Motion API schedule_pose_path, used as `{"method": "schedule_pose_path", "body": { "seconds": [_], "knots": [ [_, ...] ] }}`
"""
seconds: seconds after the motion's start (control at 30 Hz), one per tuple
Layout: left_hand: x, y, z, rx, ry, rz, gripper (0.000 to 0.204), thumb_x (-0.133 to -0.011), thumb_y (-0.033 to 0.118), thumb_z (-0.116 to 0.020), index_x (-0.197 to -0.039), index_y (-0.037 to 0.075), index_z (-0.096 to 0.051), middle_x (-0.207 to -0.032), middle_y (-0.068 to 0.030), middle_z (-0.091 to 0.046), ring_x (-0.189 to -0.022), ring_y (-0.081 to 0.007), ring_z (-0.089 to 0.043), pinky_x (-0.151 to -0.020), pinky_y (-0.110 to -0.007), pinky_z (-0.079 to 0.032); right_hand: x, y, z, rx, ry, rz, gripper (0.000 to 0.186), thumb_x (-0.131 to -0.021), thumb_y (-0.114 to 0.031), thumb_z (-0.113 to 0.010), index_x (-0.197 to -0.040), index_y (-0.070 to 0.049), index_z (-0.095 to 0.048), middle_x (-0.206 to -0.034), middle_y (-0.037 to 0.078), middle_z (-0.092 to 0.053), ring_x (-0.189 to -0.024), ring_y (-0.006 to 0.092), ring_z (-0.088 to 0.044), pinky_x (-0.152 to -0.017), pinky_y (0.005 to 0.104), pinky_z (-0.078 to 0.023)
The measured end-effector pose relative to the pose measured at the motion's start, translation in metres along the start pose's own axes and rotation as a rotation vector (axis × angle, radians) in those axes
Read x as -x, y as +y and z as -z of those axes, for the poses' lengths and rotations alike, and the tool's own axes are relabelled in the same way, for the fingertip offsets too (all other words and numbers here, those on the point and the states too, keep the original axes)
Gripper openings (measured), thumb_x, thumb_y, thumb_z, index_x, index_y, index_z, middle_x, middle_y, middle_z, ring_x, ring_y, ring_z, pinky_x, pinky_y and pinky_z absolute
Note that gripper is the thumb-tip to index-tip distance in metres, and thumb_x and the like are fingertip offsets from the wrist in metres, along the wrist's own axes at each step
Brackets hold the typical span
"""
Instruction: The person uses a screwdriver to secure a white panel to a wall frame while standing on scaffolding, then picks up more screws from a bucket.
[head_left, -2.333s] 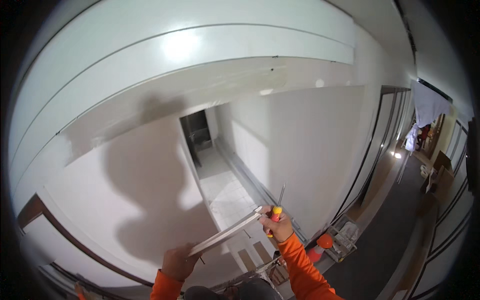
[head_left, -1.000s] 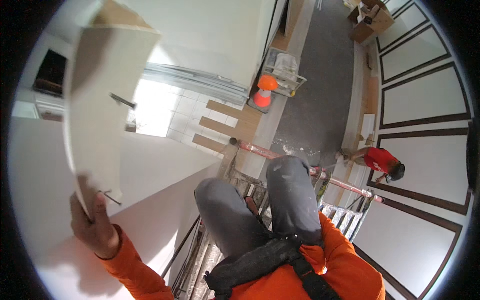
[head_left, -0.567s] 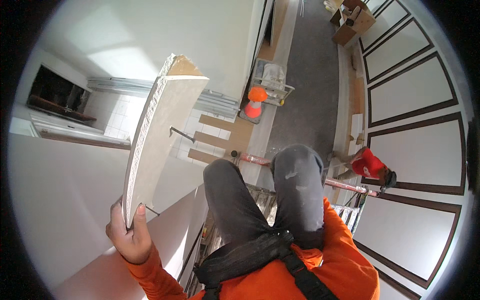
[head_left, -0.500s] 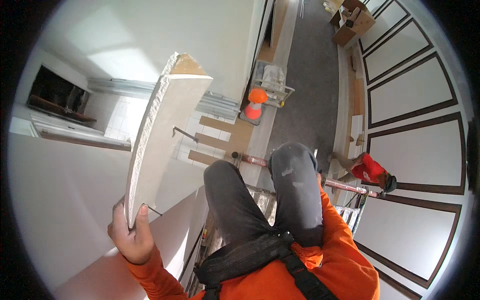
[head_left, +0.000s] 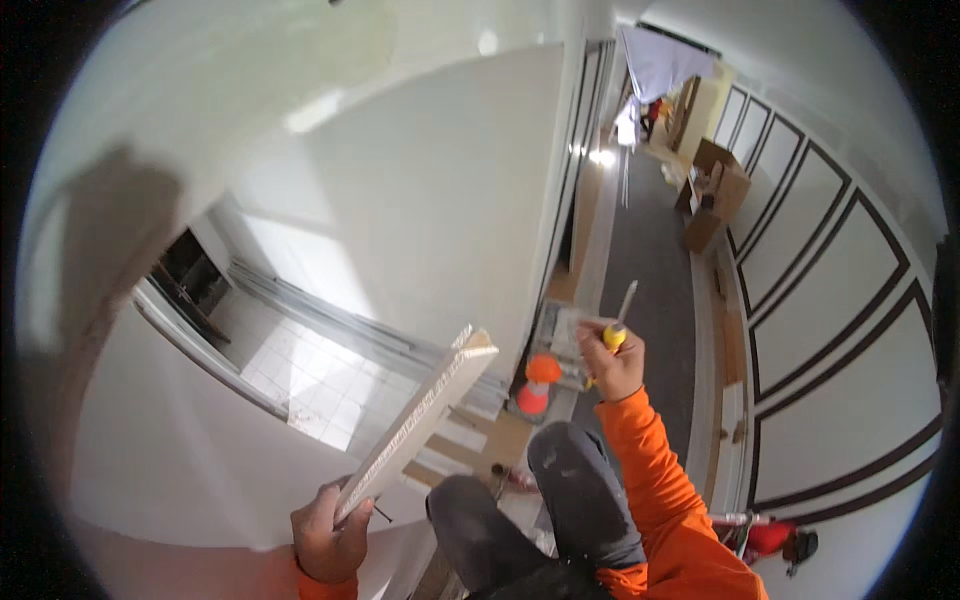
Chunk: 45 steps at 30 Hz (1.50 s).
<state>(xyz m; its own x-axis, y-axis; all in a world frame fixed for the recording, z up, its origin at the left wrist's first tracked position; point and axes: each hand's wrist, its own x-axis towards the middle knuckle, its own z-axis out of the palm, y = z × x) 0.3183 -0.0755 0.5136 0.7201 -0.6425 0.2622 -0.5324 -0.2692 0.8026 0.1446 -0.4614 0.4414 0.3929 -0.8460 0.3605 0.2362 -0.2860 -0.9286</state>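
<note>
Dark grey corridor floor [head_left: 650, 260] alongside a panelled wall [head_left: 825, 438]. Clamps a rough-edged board [head_left: 418, 425] by its lower end in the left hand [head_left: 332, 535], with the upper end free. Grips a yellow-handled screwdriver [head_left: 614, 336], tip upward, in the right hand [head_left: 622, 367], apart from the board. Beyond, open cardboard box [head_left: 703, 233] with indistinct objects [head_left: 709, 198] inside.
</note>
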Motion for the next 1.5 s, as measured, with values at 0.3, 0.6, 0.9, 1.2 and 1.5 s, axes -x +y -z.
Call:
{"method": "schedule_pose_path", "body": {
  "seconds": [0.3,0.6,0.9,1.2,1.5],
  "knots": [
    [0.013,0.0,-0.003,-0.101,0.021,-0.082,0.035,-0.096,0.027,-0.071,-0.105,-0.006,-0.067,-0.075,-0.0136,-0.073,-0.069,-0.0198,-0.073,-0.065,-0.033,-0.058,-0.024,-0.086,-0.072,0.046,-0.63,0.452,0.051,-0.08,-0.02,-0.089,-0.12,0.003,-0.068,-0.113,0.013,-0.073,-0.102,0.0191,-0.066,-0.09,0.0319,-0.052],
    [0.008,0.034,-0.008,-0.033,0.189,-0.118,0.031,-0.088,0.024,-0.08,-0.099,-0.002,-0.066,-0.074,-0.0115,-0.073,-0.066,-0.02,-0.073,-0.064,-0.031,-0.059,-0.037,-0.083,-0.071,-0.143,-0.822,0.178,0.034,-0.087,-0.016,-0.083,-0.11,0.004,-0.069,-0.09,0.006,-0.068,-0.082,0.0105,-0.059,-0.073,0.0256,-0.049],
    [-0.054,0.215,0.022,-0.611,0.501,-0.453,0.036,-0.066,0.008,-0.09,-0.095,0.003,-0.069,-0.078,-0.0109,-0.072,-0.071,-0.0219,-0.071,-0.064,-0.031,-0.055,-0.132,-0.15,-0.05,-0.574,-0.478,0.293,0.033,-0.087,-0.018,-0.08,-0.11,0.003,-0.068,-0.08,0.002,-0.065,-0.063,0.0066,-0.054,-0.054,0.0231,-0.044],
    [-0.168,0.356,0.042,-0.672,0.735,-0.855,0.039,-0.086,0.023,-0.078,-0.116,0.0,-0.066,-0.096,-0.0094,-0.069,-0.086,-0.0164,-0.065,-0.076,-0.03,-0.054,-0.26,-0.258,-0.067,-0.693,-0.151,0.361,0.041,-0.091,-0.027,-0.077,-0.118,0.001,-0.065,-0.074,0.001,-0.059,-0.051,0.0079,-0.051,-0.044,0.0226,-0.036],
    [-0.303,0.458,0.052,-0.68,0.804,-1.101,0.046,-0.086,0.029,-0.079,-0.119,0.0,-0.066,-0.102,-0.0125,-0.073,-0.093,-0.0207,-0.069,-0.085,-0.033,-0.054,-0.326,-0.34,-0.107,-0.811,0.046,0.609,0.025,-0.09,-0.022,-0.076,-0.1,0.002,-0.072,-0.089,0.006,-0.068,-0.062,0.0111,-0.059,-0.055,0.0258,-0.054]
  ]
}}
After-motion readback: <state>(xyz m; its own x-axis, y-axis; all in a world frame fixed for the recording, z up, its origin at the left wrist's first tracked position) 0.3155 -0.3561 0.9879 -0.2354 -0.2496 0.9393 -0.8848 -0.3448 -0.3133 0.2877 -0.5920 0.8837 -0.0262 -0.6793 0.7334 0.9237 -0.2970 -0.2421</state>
